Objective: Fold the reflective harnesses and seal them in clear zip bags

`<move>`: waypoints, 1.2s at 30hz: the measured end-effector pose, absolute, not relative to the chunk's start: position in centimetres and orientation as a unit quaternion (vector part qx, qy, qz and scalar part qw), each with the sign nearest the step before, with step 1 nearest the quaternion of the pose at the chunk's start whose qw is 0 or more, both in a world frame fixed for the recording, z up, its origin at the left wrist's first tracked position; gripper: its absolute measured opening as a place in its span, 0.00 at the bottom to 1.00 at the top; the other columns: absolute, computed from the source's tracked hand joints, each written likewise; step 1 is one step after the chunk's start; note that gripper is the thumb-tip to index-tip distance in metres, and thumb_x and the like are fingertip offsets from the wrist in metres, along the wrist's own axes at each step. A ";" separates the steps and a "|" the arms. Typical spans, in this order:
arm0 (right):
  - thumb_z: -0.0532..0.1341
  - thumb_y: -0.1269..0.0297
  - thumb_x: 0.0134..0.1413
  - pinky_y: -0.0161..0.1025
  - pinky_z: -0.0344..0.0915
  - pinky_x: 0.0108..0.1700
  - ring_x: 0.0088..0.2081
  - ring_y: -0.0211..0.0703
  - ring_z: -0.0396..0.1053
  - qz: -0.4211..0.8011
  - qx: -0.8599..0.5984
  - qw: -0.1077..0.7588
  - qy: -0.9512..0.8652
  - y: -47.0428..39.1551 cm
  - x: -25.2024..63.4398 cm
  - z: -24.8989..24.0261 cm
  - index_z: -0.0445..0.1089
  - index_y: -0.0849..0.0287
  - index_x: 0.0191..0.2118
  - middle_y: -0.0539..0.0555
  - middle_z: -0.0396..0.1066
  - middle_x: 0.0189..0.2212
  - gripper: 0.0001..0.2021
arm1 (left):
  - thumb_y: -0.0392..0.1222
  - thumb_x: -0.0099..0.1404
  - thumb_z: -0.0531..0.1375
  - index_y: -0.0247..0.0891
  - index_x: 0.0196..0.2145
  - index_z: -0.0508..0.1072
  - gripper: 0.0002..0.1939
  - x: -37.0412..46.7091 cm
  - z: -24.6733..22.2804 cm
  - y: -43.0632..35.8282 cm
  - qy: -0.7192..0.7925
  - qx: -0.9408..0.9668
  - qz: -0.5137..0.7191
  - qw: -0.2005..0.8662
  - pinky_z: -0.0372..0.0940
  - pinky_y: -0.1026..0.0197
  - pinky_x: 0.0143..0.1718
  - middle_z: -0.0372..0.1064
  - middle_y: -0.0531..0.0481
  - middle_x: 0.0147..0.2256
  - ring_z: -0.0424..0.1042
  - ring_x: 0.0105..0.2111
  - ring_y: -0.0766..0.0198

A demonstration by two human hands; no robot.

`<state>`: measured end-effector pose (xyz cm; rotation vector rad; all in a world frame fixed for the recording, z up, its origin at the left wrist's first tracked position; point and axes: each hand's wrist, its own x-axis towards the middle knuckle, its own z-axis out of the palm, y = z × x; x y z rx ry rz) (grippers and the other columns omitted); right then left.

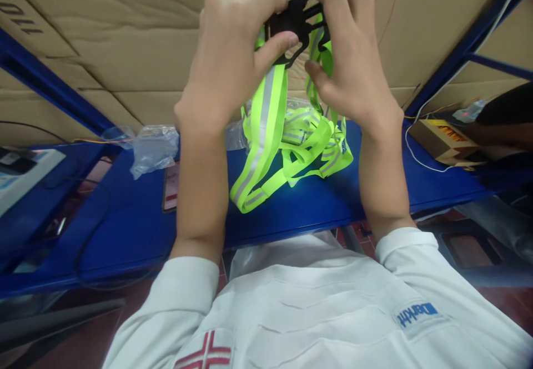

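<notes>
A black plastic buckle (291, 22) is held up in front of the cardboard, between my two hands. My left hand (233, 47) grips its left part, thumb across the front. My right hand (343, 41) is curled at the pronged right part, its fingers partly hiding it. The two parts look close together; whether they are fastened is unclear. Neon yellow-green straps (264, 119) with a grey reflective stripe hang from the buckle, and the rest lies in a tangled heap on the blue table (291, 216).
Crumpled clear plastic (156, 144) and a phone (170, 188) lie left of the straps. An open small carton (443, 138) and a white cable are at the right. Cardboard (141, 47) stands behind, between blue frame bars. Another person's arm (499, 136) shows at the right edge.
</notes>
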<state>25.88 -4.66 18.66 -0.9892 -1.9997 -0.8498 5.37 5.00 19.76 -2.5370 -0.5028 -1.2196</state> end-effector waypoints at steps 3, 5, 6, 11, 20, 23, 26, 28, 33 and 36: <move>0.60 0.73 0.46 0.56 0.57 0.71 0.69 0.56 0.56 -0.312 -0.391 0.371 -0.782 -5.0 25.7 18.7 0.58 0.53 0.68 0.60 0.59 0.63 0.40 | 0.50 0.72 0.66 0.39 0.58 0.75 0.21 5.5 19.8 4.4 -0.190 -0.876 -0.419 0.143 0.65 0.44 0.55 0.77 0.42 0.54 0.75 0.55 0.43; 0.61 0.73 0.49 0.58 0.56 0.72 0.70 0.57 0.55 -0.296 -0.413 0.369 -0.778 -5.2 25.5 18.7 0.57 0.49 0.68 0.58 0.58 0.65 0.39 | 0.48 0.72 0.66 0.37 0.57 0.76 0.20 5.5 19.8 4.0 -0.200 -0.876 -0.415 0.145 0.66 0.43 0.54 0.77 0.41 0.53 0.75 0.55 0.41; 0.61 0.72 0.49 0.60 0.55 0.73 0.71 0.57 0.54 -0.290 -0.421 0.369 -0.776 -5.3 25.4 18.7 0.56 0.48 0.68 0.58 0.58 0.66 0.38 | 0.48 0.71 0.66 0.36 0.57 0.76 0.20 5.5 19.8 3.9 -0.200 -0.876 -0.415 0.145 0.66 0.43 0.54 0.77 0.40 0.53 0.76 0.55 0.41; 0.61 0.72 0.49 0.63 0.53 0.74 0.72 0.58 0.53 -0.268 -0.413 0.367 -0.790 -5.7 25.0 18.8 0.57 0.52 0.68 0.60 0.58 0.67 0.38 | 0.54 0.73 0.63 0.36 0.56 0.77 0.22 5.3 19.8 4.1 -0.142 -0.875 -0.437 0.150 0.68 0.45 0.52 0.78 0.41 0.51 0.77 0.52 0.44; 0.61 0.70 0.54 0.69 0.51 0.73 0.72 0.63 0.52 -0.237 -0.400 0.378 -0.801 -5.9 24.5 18.7 0.58 0.53 0.68 0.61 0.57 0.67 0.35 | 0.50 0.70 0.66 0.37 0.53 0.78 0.19 5.5 19.6 3.9 -0.150 -0.866 -0.458 0.133 0.67 0.48 0.51 0.79 0.44 0.49 0.77 0.50 0.47; 0.62 0.68 0.54 0.68 0.52 0.73 0.71 0.64 0.53 -0.235 -0.386 0.375 -0.810 -6.0 24.3 18.7 0.57 0.56 0.69 0.63 0.57 0.67 0.36 | 0.49 0.68 0.67 0.39 0.50 0.80 0.17 5.6 19.5 3.9 -0.156 -0.857 -0.474 0.133 0.66 0.50 0.46 0.79 0.46 0.43 0.77 0.46 0.50; 0.62 0.64 0.58 0.69 0.51 0.73 0.72 0.65 0.52 -0.228 -0.388 0.379 -0.809 -6.1 24.4 18.8 0.56 0.55 0.69 0.62 0.57 0.67 0.34 | 0.51 0.66 0.67 0.38 0.50 0.80 0.18 5.6 19.5 3.9 -0.107 -0.853 -0.497 0.119 0.67 0.52 0.45 0.79 0.47 0.43 0.78 0.44 0.51; 0.61 0.60 0.62 0.71 0.50 0.73 0.72 0.65 0.51 -0.221 -0.391 0.383 -0.807 -6.2 24.4 18.9 0.56 0.53 0.69 0.61 0.57 0.67 0.31 | 0.55 0.68 0.65 0.37 0.53 0.78 0.23 5.4 19.6 3.9 -0.070 -0.860 -0.496 0.100 0.69 0.52 0.47 0.79 0.47 0.45 0.79 0.46 0.51; 0.59 0.47 0.67 0.66 0.51 0.75 0.71 0.61 0.54 -0.216 -0.358 0.400 -0.816 -5.9 24.5 19.1 0.57 0.55 0.70 0.62 0.61 0.67 0.32 | 0.67 0.62 0.68 0.39 0.67 0.65 0.45 4.6 19.8 4.0 -0.022 -0.909 -0.410 0.075 0.68 0.43 0.62 0.70 0.41 0.62 0.72 0.62 0.44; 0.62 0.42 0.63 0.60 0.51 0.76 0.71 0.59 0.56 -0.197 -0.344 0.402 -0.825 -6.2 24.9 19.5 0.57 0.57 0.71 0.60 0.61 0.69 0.37 | 0.62 0.61 0.70 0.35 0.70 0.59 0.49 4.1 20.0 3.8 0.005 -0.920 -0.390 0.051 0.63 0.39 0.68 0.64 0.39 0.67 0.66 0.67 0.45</move>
